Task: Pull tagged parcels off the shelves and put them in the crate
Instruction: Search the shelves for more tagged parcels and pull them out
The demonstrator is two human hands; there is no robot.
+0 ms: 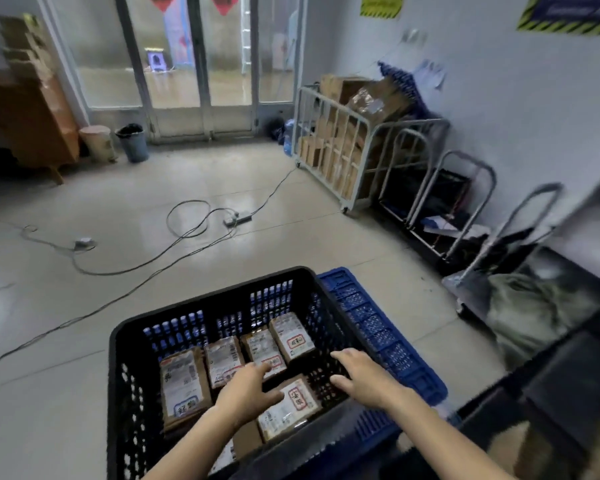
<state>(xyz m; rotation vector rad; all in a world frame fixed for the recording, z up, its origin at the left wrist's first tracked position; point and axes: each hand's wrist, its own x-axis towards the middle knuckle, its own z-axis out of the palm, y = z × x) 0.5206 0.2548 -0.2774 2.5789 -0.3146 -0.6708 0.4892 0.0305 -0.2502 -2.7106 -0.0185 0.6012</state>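
A black slotted crate (125, 344) stands on the floor right below me, with a blue crate (371, 327) against its right side. Several brown tagged parcels lie inside, among them a long one (184, 386) at the left and one (291, 336) at the back right. My left hand (246, 388) reaches into the crate with fingers spread, its fingertips over the nearest tagged parcel (293, 407). My right hand (361, 377) hovers open over the crate's right side and holds nothing.
Cables and a power strip (238, 219) trail across the tiled floor ahead. A metal cage trolley (340, 140) full of cardboard boxes stands at the right wall, with folded hand trucks (465, 202) beside it. A bin (133, 142) and glass doors are at the back.
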